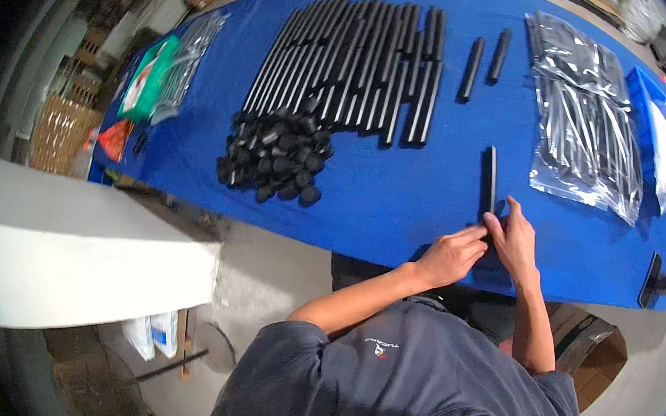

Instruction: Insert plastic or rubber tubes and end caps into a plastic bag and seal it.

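A short black tube (491, 179) points away from me over the near part of the table, its near end between my hands. My left hand (453, 257) is closed at that end, with the fingers pressed together. Against the tube's right side, my right hand (517, 244) has its thumb at the near end and its index finger stretched forward. The fingers cover the tube's near tip. Farther off lie many long black tubes (351, 68) in rows, with a heap of round black caps (274, 153) in front of them.
Two separate black tubes (471, 70) lie right of the rows. Clear plastic bags of black tubes (588, 120) and a blue bin (649, 126) are at the right. A green bin (149, 81) stands far left on the blue-covered table (396, 193). A white panel (84, 234) is at left.
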Motion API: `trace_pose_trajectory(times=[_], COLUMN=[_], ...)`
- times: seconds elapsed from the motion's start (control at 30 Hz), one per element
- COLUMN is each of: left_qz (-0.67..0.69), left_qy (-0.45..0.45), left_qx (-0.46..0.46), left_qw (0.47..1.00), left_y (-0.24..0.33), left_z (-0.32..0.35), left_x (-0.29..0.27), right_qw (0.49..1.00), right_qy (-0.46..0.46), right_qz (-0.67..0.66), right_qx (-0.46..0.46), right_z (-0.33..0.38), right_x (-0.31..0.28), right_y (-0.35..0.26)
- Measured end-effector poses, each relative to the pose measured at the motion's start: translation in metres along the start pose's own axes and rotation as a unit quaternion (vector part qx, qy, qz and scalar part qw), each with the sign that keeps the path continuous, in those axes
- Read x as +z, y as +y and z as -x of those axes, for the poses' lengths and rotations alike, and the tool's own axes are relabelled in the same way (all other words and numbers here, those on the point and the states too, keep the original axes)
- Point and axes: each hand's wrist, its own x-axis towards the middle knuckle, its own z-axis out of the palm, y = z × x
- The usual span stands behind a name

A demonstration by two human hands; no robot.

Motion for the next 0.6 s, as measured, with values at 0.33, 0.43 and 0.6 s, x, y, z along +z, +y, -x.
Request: trace_pose_trajectory(times=[0.33, 0.43, 0.6], left_qz=[-0.377, -0.438, -0.466], left_qy=[0.158, 0.120, 0.074], left_qx=[-0.168, -0.191, -0.220], left_qw=[0.897, 0.871, 0.854], left_y=[-0.087, -0.109, -0.132], left_z=[0.025, 0.027, 0.024], left_x=[-0.194, -0.204, -0.201], right_qw=[0.982, 0.985, 0.989], right_qy=[0.022, -0.004, 0.024], right_qz=[0.187, 0.173, 0.143], right_qx=[-0.029, -0.010, -0.012], right_z=[0.001, 0.002, 0.005], right_x=[0.021, 0.017, 0.016], right_y=[-0.012, -0.014, -0.017])
